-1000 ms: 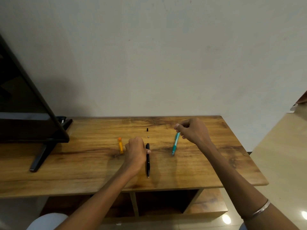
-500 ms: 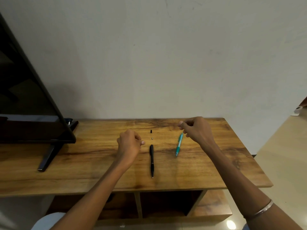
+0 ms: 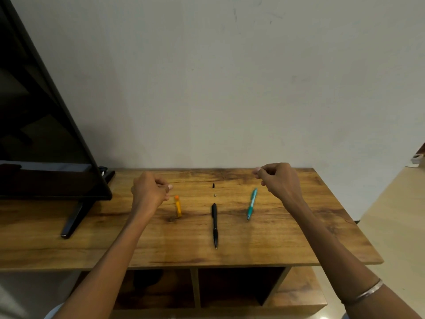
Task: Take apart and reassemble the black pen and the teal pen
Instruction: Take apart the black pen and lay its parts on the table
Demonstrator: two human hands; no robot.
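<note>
Black pen [image 3: 214, 224] lies between my hands, long axis running away from me, tip toward me. Teal pen [image 3: 251, 204] lies just inside my right hand [image 3: 279, 180], tip toward me, slightly slanted. Left hand [image 3: 149, 192], fingers curled, holds nothing; right likewise. Since a second ago, my left hand has lifted off the black pen, uncovering an orange piece [image 3: 177, 206].

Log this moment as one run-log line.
left hand: curled, empty | right hand: curled, empty | black pen, teal pen: on table, untouched
</note>
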